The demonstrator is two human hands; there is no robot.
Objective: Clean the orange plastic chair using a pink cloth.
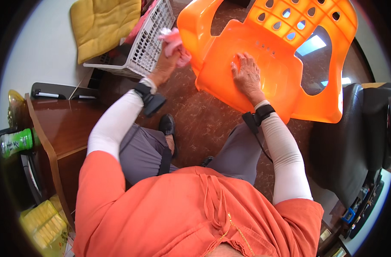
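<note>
My left hand (pixel 165 66) grips a bunched pink cloth (pixel 178 48) beside the left armrest of an orange plastic armchair (pixel 214 64). The cloth is close to the armrest's outer face; I cannot tell whether it touches. On the chair's seat lies my right hand (pixel 246 74), palm down with fingers somewhat spread, holding nothing. Drop-shaped holes pierce the chair's backrest, and the chair looks tilted.
A white plastic basket (pixel 150 38) stands left of the chair, with a yellow cushion (pixel 105 29) against it. To the left is a brown wooden cabinet (pixel 67 125) near a green bottle (pixel 15 143). A black padded chair (pixel 336 147) stands at the right.
</note>
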